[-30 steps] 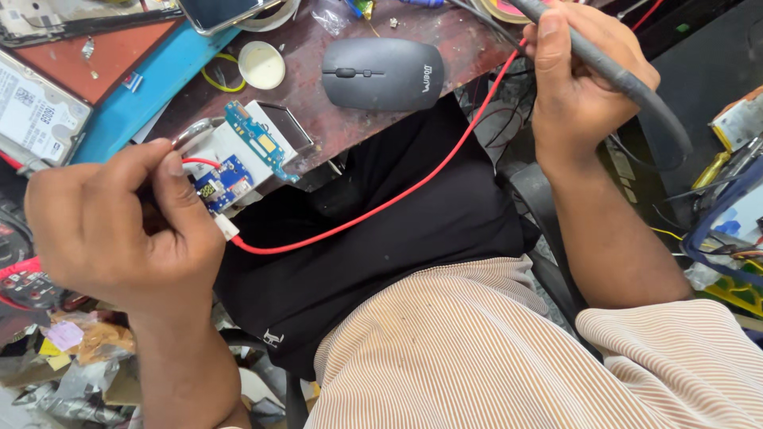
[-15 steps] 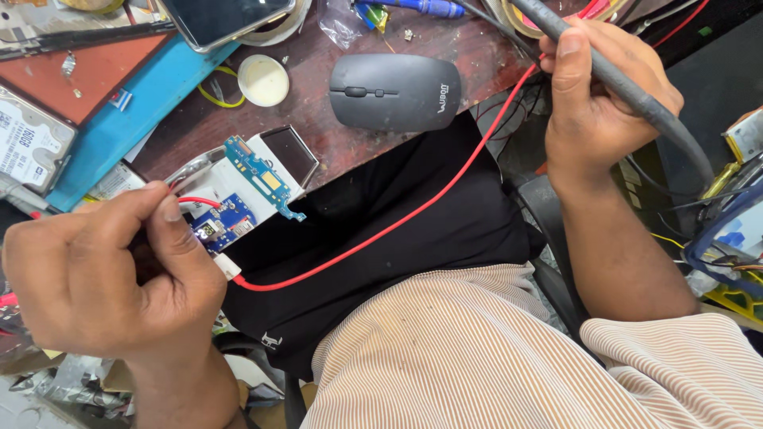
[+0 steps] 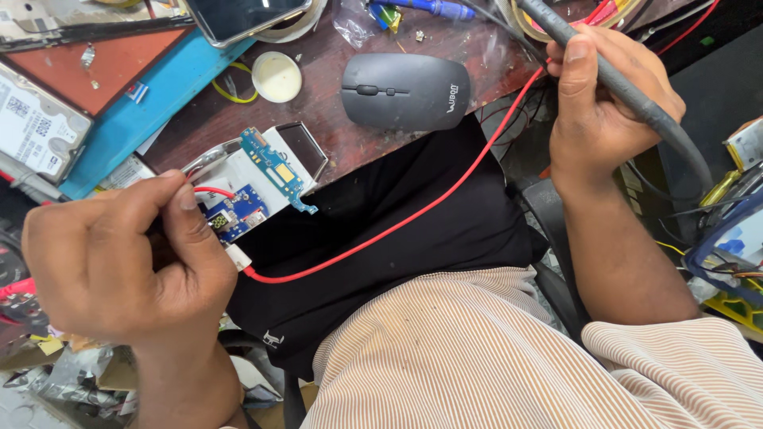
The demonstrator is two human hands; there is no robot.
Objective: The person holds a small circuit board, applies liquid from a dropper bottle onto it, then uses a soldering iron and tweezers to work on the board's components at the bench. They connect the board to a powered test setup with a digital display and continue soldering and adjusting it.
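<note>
left hand (image 3: 119, 262) closed, thumb and fingers pinching a white connector end (image 3: 237, 257) of a red cable (image 3: 413, 214), beside a small blue circuit board (image 3: 234, 216) with a tiny lit display. just above, a narrow teal flex board (image 3: 276, 169) lying across a white block (image 3: 238, 171), at the edge of a dark brown worktable (image 3: 334, 119). right hand (image 3: 608, 111) closed around a thick grey cable-like handle (image 3: 628, 83), raised at the far right of the table. red cable running from the left hand across a black cloth (image 3: 381, 254) on the lap up toward the right hand. on the table: grey computer mouse (image 3: 405, 91), small cream lid (image 3: 276, 76), phone (image 3: 246, 16), blue mat (image 3: 151, 111), hard drive (image 3: 36, 127).
</note>
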